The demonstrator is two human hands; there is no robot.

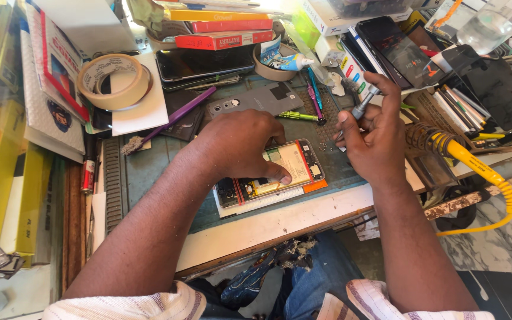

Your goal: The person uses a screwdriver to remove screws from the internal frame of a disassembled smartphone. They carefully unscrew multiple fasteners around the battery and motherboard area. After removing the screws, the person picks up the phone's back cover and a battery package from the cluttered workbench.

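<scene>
Closest to me, my left hand (241,145) presses its fingertips flat on the opened smartphone (274,175) lying near-centre on the green mat (149,166); my right hand (374,139) clasps a small screwdriver (365,102). I judge the phone light, rigid and fragile, best gripped by its edges.

Head-worn view, steeply down (close) onto cluttered workbench (149,172) and lap.

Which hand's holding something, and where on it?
Right hand holds a small grey screwdriver, gripped around its handle, upper end sticking out past the fingers. Left hand grasps nothing; its fingertips press down on the opened phone on the mat.
</scene>
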